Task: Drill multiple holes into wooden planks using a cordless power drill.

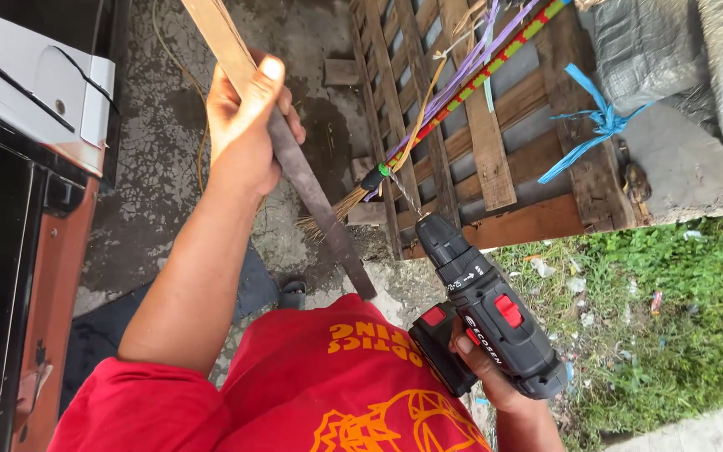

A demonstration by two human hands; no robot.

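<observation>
Drill point(483, 314), black and dark grey with red buttons, sits at the lower right of the frame, just beside the red shirt point(328, 393) that fills the bottom middle. The right hand point(495, 385) wraps around its grip from below, fingers closed on the handle, mostly hidden behind the tool's body. A thin bit point(407, 197) juts from the chuck and points up and left toward the centre of the frame.

Higher up, left of centre, the left hand point(248, 117) is clenched around a long wooden slat point(294, 163), thumb pressed along its upper face. That slat runs on a slant from the top edge down to the lower middle, where its dark, weathered end stops just above the shirt; the upper part is pale.

Beyond the bit lies a broom point(353, 197) with straw bristles and a handle striped in purple, green and red, resting across a wooden pallet point(495, 134) in the upper middle. Blue plastic twine point(592, 121) hangs on the pallet's right side. Grey sacks point(671, 59) fill the upper right corner, and littered grass point(663, 335) spreads at the lower right. Stained concrete point(152, 184) lies under it all.
</observation>
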